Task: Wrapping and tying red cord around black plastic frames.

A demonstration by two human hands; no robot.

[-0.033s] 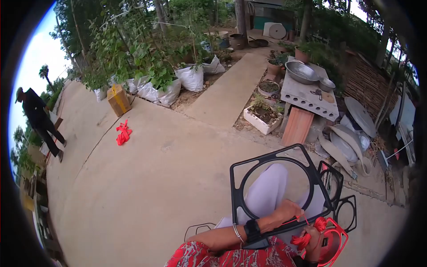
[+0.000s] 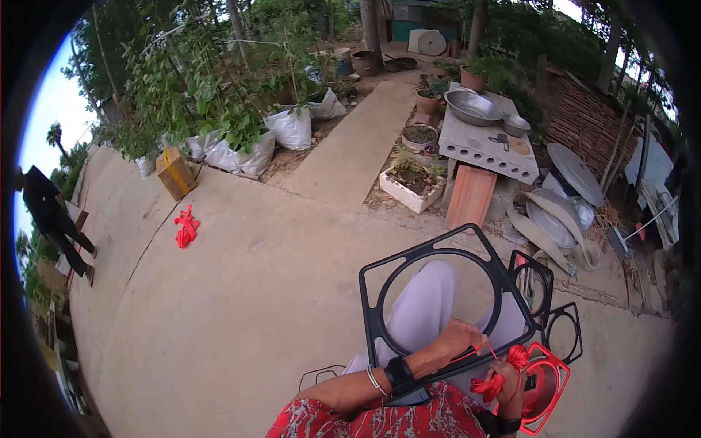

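Observation:
A black square plastic frame [image 2: 507, 286] with a large round opening rests across my knees, which show through the hole. My left hand [image 2: 454, 339] lies over its lower bar, fingers pinched on a thin red cord. The cord runs taut toward my right hand [image 2: 511, 387], closed around a loose bundle of red cord [image 2: 488, 386]. Part of the bundle puffs out above that fist. Close beside my right hand is a red plastic frame [image 2: 540, 398] of a similar shape, partly covered by my hand and wrist.
More black frames [image 2: 549, 292] stand to the right of my knees. Red material [image 2: 188, 226] and a taped carton [image 2: 175, 174] lie on the concrete. A person in dark clothes [image 2: 51, 208] is at far left. A slab table [image 2: 467, 142] holds metal basins; scrap lies beside it.
The view has turned slightly, so the surroundings sit a little further left. Both hands keep their hold on the red cord, and the black frame stays on my knees.

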